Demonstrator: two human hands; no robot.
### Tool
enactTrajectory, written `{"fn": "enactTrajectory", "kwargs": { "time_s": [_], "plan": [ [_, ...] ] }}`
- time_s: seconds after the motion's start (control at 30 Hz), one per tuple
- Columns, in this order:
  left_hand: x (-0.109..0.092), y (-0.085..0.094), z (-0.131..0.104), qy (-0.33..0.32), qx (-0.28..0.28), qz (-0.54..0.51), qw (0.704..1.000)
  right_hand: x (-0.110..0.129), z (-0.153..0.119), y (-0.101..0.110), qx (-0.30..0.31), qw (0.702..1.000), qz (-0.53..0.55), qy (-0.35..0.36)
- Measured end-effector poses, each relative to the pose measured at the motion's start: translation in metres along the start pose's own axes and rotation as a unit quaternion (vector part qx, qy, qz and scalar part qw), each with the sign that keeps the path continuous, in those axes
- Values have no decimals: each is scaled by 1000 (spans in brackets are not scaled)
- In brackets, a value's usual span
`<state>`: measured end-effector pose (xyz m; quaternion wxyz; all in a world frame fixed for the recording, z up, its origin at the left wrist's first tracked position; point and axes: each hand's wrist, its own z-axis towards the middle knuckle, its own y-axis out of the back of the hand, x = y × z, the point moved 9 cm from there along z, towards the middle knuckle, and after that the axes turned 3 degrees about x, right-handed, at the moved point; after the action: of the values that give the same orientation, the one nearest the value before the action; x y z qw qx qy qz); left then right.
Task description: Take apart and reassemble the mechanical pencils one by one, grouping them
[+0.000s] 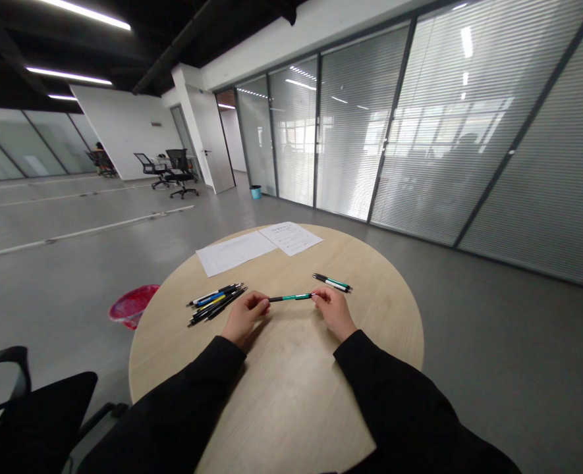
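A green and black pen (pixel 291 297) is stretched level between my two hands, just over the round table. My left hand (pixel 246 316) pinches its dark left end, and my right hand (pixel 334 312) pinches the right end. Beside my left hand lies a pile of several pens (pixel 216 303) in black, blue, yellow and white. Beyond my right hand two pens (pixel 331 283), one with green and one with white, rest side by side. The fingertips cover both ends of the held pen.
The round wooden table (pixel 375 316) has two sheets at its far side, a blank-looking one (pixel 236 253) and a printed one (pixel 291 238). A red basin (pixel 132 306) stands on the floor to the left. A black chair (pixel 34 415) is close at the lower left.
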<state>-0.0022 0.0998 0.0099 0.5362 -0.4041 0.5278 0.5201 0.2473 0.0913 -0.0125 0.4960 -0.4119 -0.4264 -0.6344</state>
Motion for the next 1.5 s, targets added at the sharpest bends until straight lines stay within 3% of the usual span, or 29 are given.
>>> {"fn": "enactTrajectory", "kwargs": {
  "time_s": [1.5],
  "plan": [
    [1,1,2,-9,4,-12,1000,4,-1,0,10,999,-33,15]
  ]
}}
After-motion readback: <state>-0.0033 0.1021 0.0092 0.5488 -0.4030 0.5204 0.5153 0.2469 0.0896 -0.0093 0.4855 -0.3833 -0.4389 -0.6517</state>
